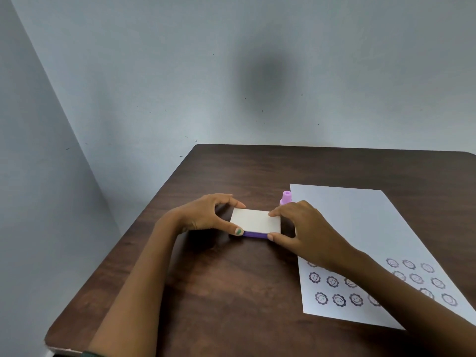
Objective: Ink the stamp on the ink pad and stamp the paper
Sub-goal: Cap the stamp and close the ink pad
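Pinched at both ends by left hand (206, 215) and right hand (301, 225): ink pad (255, 224), seemingly light, rigid, best gripped by its short edges

I see soft, even, rather dim light with a cool cast. The wall (231, 73) carries a blurred dark shadow patch above the far edge of the tabletop (231, 279). The wood gives a faint sheen toward its near edge, with no hard glare. Short, soft shadows sit under the left hand (203, 215) and right hand (306, 228). The paper (360, 228) reads bright but not blown out. Wide-angle bending bows the wall corner and table edges, and detail softens toward the frame borders.
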